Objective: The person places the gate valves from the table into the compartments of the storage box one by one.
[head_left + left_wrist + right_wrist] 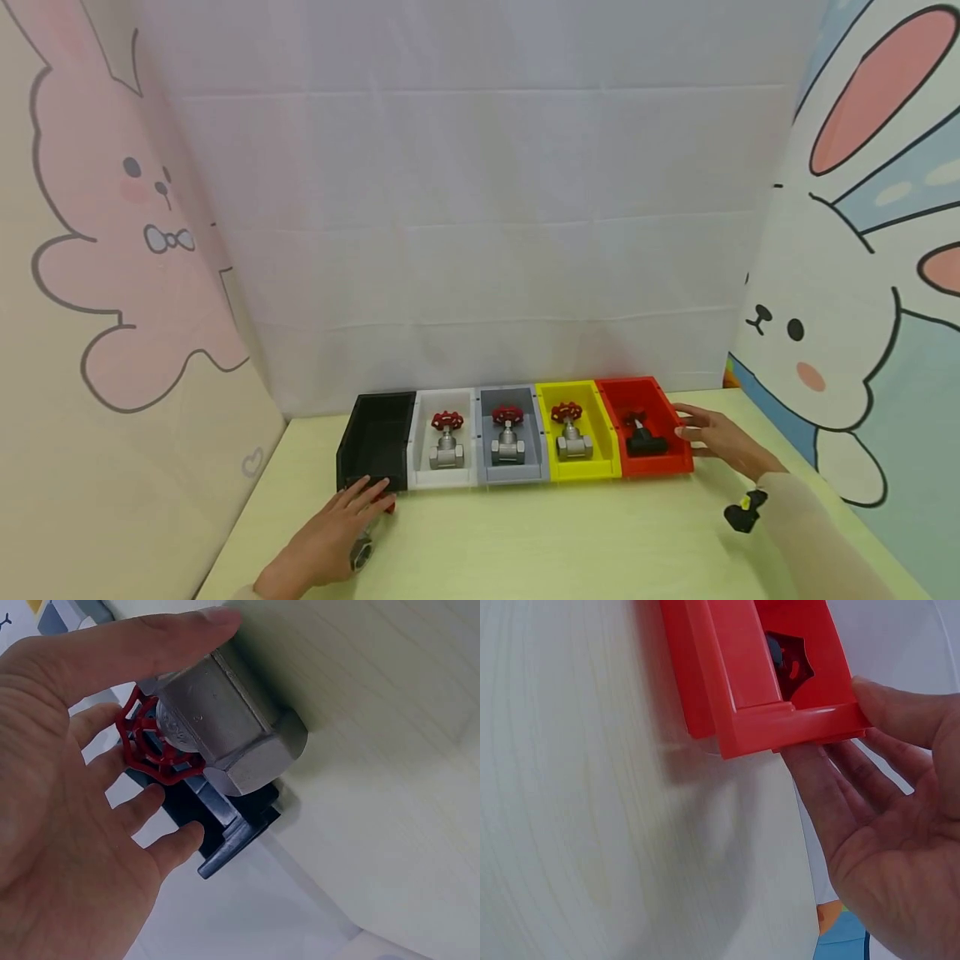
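Note:
My left hand (335, 533) is at the front of the black bin (378, 442), fingers spread and loosely bent, fingertips right at its front rim. Beneath that hand lies a metal gate valve (217, 720) with a red handwheel (154, 742); my thumb extends along its body in the left wrist view, and the hand partly hides it in the head view. At the row's other end, my right hand (723, 437) pinches the side wall of the red bin (742, 660), thumb on the rim and fingers below. Inside that bin is a black valve (645, 442) with a dark red handwheel.
Between the end bins, the white bin (420, 475), grey bin (513, 473) and yellow bin (585, 471) each hold a metal valve with a red handwheel. The row stands on a pale table (510, 542) before a white cloth backdrop (480, 250). Rabbit-printed panels flank both sides.

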`<act>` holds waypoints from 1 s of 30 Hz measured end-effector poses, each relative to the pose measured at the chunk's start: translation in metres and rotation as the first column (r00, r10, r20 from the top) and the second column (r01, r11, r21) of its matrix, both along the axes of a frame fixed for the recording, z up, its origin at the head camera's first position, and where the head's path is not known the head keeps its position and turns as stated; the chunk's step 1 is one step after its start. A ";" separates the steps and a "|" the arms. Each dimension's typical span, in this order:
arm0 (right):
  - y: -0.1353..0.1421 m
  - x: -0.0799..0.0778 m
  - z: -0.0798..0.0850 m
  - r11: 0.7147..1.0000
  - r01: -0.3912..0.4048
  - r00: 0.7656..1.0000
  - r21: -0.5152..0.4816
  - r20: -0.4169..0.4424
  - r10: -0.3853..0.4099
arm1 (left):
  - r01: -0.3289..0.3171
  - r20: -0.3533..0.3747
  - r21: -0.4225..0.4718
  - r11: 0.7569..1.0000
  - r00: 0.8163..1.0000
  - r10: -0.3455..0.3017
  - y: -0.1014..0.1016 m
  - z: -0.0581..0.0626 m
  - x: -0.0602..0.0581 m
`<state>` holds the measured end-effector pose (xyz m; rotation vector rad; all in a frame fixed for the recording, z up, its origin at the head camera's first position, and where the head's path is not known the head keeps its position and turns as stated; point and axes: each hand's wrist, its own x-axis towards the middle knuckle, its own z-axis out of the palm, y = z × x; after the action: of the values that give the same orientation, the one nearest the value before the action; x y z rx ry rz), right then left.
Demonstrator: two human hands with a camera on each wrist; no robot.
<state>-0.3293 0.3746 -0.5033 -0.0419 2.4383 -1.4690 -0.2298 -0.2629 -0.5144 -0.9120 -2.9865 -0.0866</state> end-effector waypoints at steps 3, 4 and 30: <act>0.001 0.000 0.000 1.000 0.002 1.000 0.001 0.002 -0.002 | 0.003 -0.007 -0.010 1.000 1.000 -0.004 0.000 0.001 0.000; 0.000 -0.001 0.000 1.000 0.003 1.000 0.001 0.003 -0.003 | 0.002 -0.009 -0.016 1.000 1.000 -0.002 0.000 0.002 0.000; -0.003 0.001 0.002 1.000 0.015 1.000 0.012 0.012 -0.015 | 0.040 -0.133 -0.067 0.997 0.990 -0.049 -0.002 -0.003 0.001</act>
<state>-0.3280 0.3719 -0.5012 -0.0125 2.4425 -1.4572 -0.2286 -0.2648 -0.5176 -0.9506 -2.8606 0.0680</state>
